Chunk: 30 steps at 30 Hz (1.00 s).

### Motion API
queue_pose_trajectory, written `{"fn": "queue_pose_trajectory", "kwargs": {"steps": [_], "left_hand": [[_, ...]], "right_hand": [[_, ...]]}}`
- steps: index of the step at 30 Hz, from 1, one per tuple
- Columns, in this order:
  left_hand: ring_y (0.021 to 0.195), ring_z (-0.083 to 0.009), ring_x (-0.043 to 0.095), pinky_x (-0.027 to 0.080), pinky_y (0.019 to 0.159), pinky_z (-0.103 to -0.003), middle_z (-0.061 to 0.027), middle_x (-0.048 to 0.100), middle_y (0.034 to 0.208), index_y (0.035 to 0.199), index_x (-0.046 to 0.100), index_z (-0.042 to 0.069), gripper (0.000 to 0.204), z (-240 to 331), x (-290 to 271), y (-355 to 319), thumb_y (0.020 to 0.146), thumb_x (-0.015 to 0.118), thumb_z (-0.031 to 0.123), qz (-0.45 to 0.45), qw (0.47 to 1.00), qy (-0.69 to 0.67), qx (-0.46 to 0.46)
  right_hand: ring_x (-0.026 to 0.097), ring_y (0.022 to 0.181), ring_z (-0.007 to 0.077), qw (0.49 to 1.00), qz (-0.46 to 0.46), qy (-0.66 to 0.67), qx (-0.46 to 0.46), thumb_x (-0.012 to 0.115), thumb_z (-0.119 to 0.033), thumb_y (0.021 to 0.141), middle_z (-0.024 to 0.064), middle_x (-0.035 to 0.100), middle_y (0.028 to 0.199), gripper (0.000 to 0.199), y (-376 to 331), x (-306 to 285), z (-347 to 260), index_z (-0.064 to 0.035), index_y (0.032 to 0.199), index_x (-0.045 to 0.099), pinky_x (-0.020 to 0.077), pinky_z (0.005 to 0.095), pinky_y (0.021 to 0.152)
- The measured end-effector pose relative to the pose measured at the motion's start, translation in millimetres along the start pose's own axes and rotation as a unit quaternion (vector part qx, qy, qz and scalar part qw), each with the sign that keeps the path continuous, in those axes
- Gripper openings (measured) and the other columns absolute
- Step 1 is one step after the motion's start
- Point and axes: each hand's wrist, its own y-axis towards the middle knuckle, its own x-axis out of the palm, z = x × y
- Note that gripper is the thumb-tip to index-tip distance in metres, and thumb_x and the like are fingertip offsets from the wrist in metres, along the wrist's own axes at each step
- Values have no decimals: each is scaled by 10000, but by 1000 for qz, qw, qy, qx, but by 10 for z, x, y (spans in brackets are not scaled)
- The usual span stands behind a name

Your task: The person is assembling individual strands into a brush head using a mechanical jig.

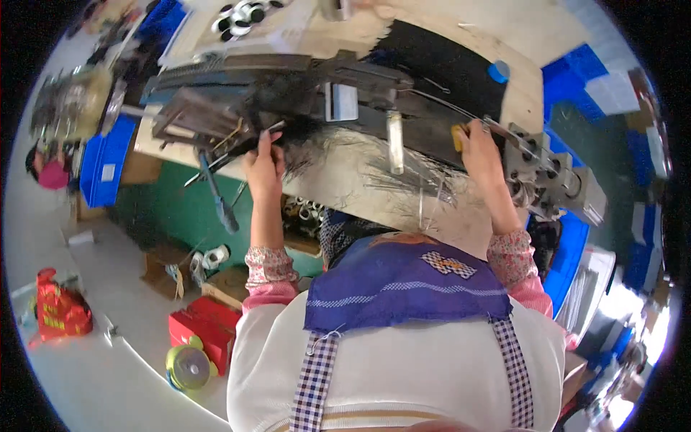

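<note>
My left hand (266,167) is closed beside the left part of a long dark metal bench machine (277,63). Its thumb points up near a short thin metal piece, and what the fingers grip is hidden. Dark bristle-like strands (306,137) spread out just right of that hand. My right hand (481,155) curls round a small yellow piece (458,137) near the machine's right end, close to a slanting metal rod (450,108). Between the hands, a pale upright cylinder (395,142) stands out from the machine.
Thin dark wires or strands (410,180) litter the worktable's near side. A black mat (439,61) bears a blue cap (498,70). Metal blocks (554,176) jut out at right. A blue-handled lever (216,187) hangs at left, near a blue bin (108,162). Black-and-white rolls (243,18) lie at the back.
</note>
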Motion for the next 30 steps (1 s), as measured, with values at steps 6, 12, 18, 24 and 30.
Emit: {"fn": "queue_pose_trajectory", "kwargs": {"steps": [6, 12, 18, 24, 30], "left_hand": [[439, -22, 317, 222, 379, -202, 32, 431, 573, 824, 514, 51, 314, -76, 470, -487, 1002, 435, 299, 19, 991, 26, 129], [406, -37, 263, 196, 363, -215, 55, 339, 531, 814, 505, 75, 251, 428, 2004, -1136, 976, 494, 267, -543, 828, -37, -135], [406, -58, 283, 205, 367, -238, 56, 333, 539, 819, 510, 71, 289, -33, 2260, -824, 981, 481, 309, -415, 868, -88, -258], [428, -53, 292, 249, 386, -228, 46, 321, 554, 831, 501, 60, 283, -58, 2170, -918, 1001, 435, 276, -282, 956, -82, 5], [441, -50, 313, 257, 391, -220, 45, 350, 559, 832, 510, 57, 300, -34, 2176, -884, 999, 452, 301, -353, 932, -67, -55]], "right_hand": [[600, 782, 394, 989, 45, 109, -92, 613, -240, 870, 197, 594, 882, 248, -408, -283, -68, -12, 898, 516, 483, 463, 631], [598, 749, 372, 967, 27, 154, -200, 622, -238, 853, 171, 576, 853, 248, -651, -583, -111, -15, 867, 513, 489, 437, 613], [613, 718, 353, 969, -85, 163, -168, 663, -185, 836, 159, 596, 735, 200, -927, -850, 70, -27, 848, 541, 466, 397, 600], [605, 719, 358, 946, -51, 240, -210, 609, -145, 852, 160, 597, 774, 133, -655, -1314, -58, -44, 914, 548, 482, 413, 614], [620, 727, 362, 957, 67, 252, -129, 562, -136, 897, 166, 621, 814, 127, -147, -1529, -225, -32, 971, 559, 483, 395, 619]]}}
